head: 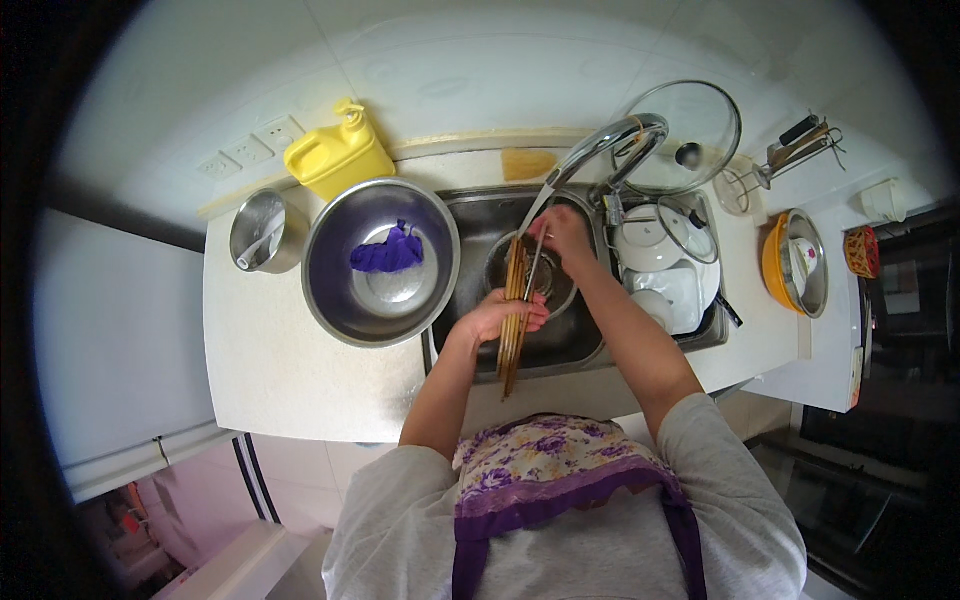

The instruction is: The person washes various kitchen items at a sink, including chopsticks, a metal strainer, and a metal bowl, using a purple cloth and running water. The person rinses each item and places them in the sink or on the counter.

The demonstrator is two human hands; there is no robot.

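Note:
Over the left sink basin (471, 202), my left hand (499, 315) grips a bundle of wooden chopsticks (515, 274) around the middle. The lower ends stick out past the sink's front edge. My right hand (564, 234), slightly blurred, has its fingers at the top of a thin, greyish stick (535, 259) on the right side of the bundle. From the chrome faucet (611, 135), a stream of water (534, 214) falls onto the upper ends of the chopsticks. Below both hands, a round bowl or pot (559, 301) stands in the basin, partly hidden.
Left of the sink stand a large steel basin (322, 300) with a purple cloth (390, 251), a steel pot (292, 240) and a yellow jug (345, 157). White dishes (679, 289) fill the right basin. A glass lid (712, 112) leans behind; nested bowls (776, 262) sit far right.

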